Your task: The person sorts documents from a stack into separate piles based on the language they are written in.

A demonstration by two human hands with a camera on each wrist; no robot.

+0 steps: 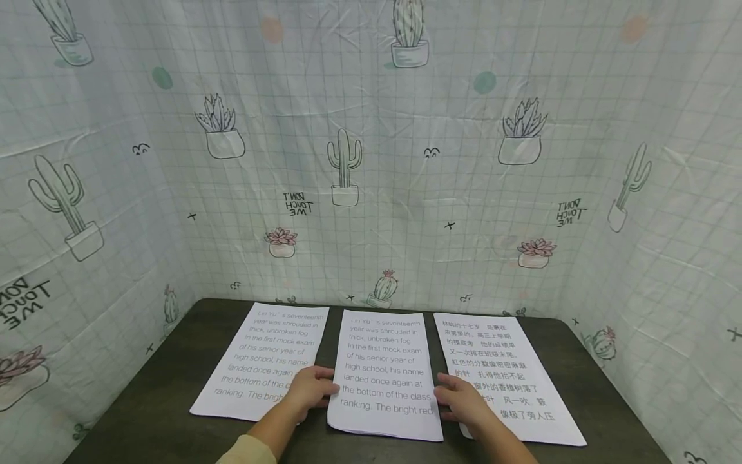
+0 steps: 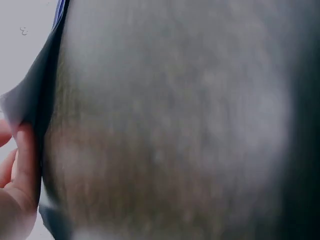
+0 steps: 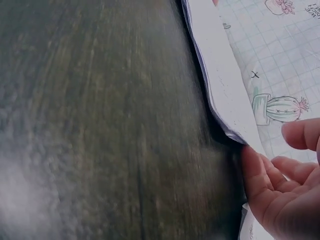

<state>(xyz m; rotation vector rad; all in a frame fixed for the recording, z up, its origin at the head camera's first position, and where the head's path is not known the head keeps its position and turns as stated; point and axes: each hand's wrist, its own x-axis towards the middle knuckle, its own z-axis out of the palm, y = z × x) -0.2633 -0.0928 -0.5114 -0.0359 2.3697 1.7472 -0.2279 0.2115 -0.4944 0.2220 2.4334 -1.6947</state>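
In the head view a stack of printed paper with large English text lies in the middle of a dark table, its near edge showing several sheets. My left hand is at its left edge, fingertips right at the side of the sheets. Against the opposite edge are the fingertips of my right hand. The right wrist view shows a fingertip touching the corner of the layered paper stack, with the thumb apart from it. At the left wrist, fingers meet a shaded, bent paper edge.
Another English-text stack lies to the left, partly behind my left hand. To the right is a stack with Chinese text, partly covered by my right hand. A cactus-print curtain surrounds the dark table at the back and sides.
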